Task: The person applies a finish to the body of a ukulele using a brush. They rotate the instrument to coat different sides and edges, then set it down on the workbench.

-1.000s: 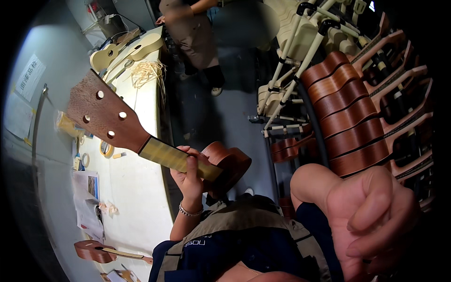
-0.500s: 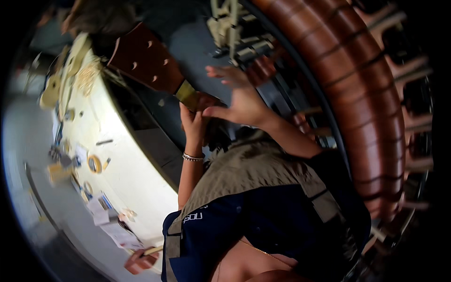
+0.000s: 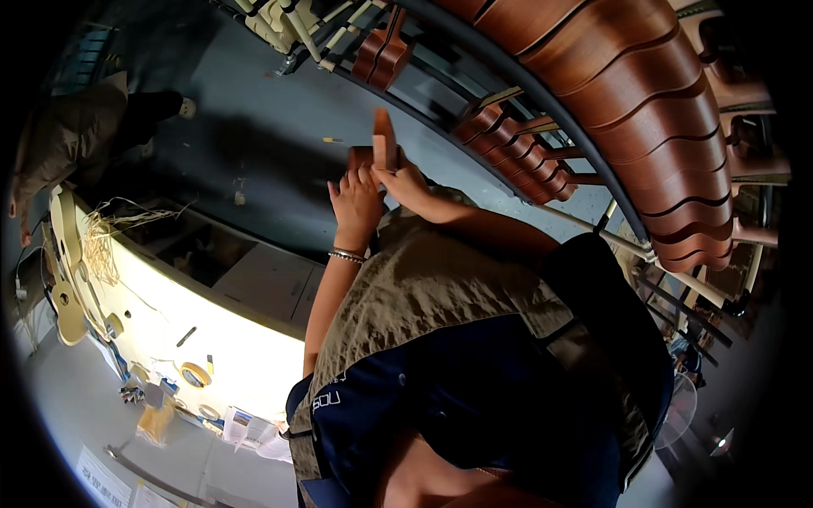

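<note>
Out in front of my body, a reddish-brown wooden ukulele neck [image 3: 384, 140] is turned nearly edge-on, so its headstock looks like a narrow upright slab. Around its lower part closes my right hand [image 3: 408, 186], thumb toward me. Close beside it, my left hand [image 3: 356, 207], with a bracelet at the wrist, has its fingertips against a brown wooden part at the left of the slab. My hands and apron hide the lower end of the piece.
A rack of reddish-brown ukulele bodies [image 3: 627, 85] curves along the right. At left stands a white table [image 3: 254, 317] bearing a tape roll [image 3: 196, 374], pale guitar-shaped pieces [image 3: 68, 309] and wood strips [image 3: 103, 245]. Another person [image 3: 80, 127] is at the far left.
The headstock has swung from face-on at upper left to edge-on near my hands. My right hand, spread before, has closed on the piece. My view has turned.
</note>
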Demonstrator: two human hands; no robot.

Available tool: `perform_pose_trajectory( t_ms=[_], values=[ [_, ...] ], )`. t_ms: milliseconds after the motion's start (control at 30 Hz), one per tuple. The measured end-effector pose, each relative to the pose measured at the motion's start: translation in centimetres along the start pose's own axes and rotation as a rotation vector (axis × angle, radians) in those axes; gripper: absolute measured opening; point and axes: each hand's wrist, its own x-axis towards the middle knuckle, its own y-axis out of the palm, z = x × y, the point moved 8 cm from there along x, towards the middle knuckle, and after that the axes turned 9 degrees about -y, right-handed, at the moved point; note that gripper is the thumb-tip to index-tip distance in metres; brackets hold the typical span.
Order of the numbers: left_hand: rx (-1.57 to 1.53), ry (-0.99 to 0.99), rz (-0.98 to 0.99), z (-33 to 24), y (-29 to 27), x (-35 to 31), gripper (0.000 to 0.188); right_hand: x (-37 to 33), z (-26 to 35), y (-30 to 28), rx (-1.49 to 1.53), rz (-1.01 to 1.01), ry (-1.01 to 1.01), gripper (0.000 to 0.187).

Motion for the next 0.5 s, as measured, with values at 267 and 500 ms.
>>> perform_pose_trajectory(
  t_ms=[267,500],
  values=[
    [-0.227,-0.218,0.37,7.4,10.0,-5.6,0.047,4.4,-17.5,-5.3,0.024,-0.212,-0.155,0.031],
    [-0.387,-0.463,0.693,13.5,26.0,-17.2,0.038,10.4,-21.3,-15.3,-0.159,-0.608,-0.363,0.076]
  ],
)
